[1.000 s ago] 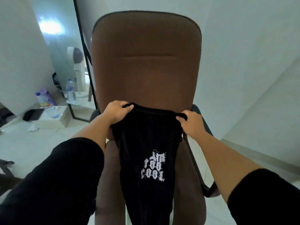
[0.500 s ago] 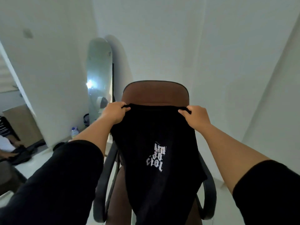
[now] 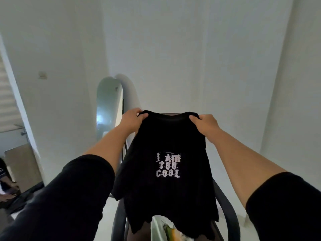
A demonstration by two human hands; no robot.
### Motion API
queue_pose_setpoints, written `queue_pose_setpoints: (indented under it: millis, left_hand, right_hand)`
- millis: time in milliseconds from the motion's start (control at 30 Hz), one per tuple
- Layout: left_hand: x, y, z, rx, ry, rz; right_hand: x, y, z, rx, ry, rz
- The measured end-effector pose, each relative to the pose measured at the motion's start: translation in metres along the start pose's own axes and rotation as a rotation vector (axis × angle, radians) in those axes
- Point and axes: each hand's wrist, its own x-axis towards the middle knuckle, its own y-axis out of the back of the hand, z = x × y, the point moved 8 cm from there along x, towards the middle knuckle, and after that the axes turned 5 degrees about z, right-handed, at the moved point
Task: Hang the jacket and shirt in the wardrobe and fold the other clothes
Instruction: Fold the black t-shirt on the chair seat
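two hands, left hand (image 3: 132,120) and right hand (image 3: 206,125), each clenched on one black t-shirt (image 3: 166,167); one chair (image 3: 227,211) behind, mostly hidden.

Two hands: left hand (image 3: 132,120), right hand (image 3: 206,125). One black t-shirt (image 3: 166,167). One chair (image 3: 227,211). One mirror (image 3: 107,105).

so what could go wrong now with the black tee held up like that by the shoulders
1. Each hand, left hand and right hand, pinches only a small bit of the black t-shirt near the collar, so one side could slip and the shirt would swing down.
2. The hem hangs just over the chair armrest and a light-coloured bag below, and may drag or snag there when lowered.
3. The raised shirt hides the chair seat, so setting it down to fold is partly blind.
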Motion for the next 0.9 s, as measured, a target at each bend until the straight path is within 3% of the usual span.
queue_pose_setpoints:
  millis: [133, 267, 400, 600, 767, 900]
  left_hand:
    - [-0.015, -0.018, 0.025, -0.422, -0.006, -0.263]
    - [-0.029, -0.035, 0.048, -0.431, -0.066, -0.480]
    - [-0.033, -0.055, 0.051, -0.430, -0.002, -0.607]
    - [-0.029, -0.067, 0.057, -0.368, 0.036, -0.502]
    - [-0.016, -0.066, 0.049, -0.554, 0.162, -0.316]
    - [-0.014, -0.067, 0.052, -0.556, 0.172, -0.348]
  right_hand:
    - [-0.016, -0.026, -0.009, 0.267, -0.087, -0.160]
    - [-0.030, -0.048, -0.026, 0.330, -0.035, -0.308]
    - [-0.042, -0.055, -0.037, 0.353, 0.021, -0.390]
    - [-0.040, -0.049, -0.027, 0.346, 0.072, -0.353]
    - [-0.044, -0.040, -0.019, 0.240, 0.148, -0.229]
    - [-0.047, -0.048, -0.016, 0.157, 0.171, -0.269]
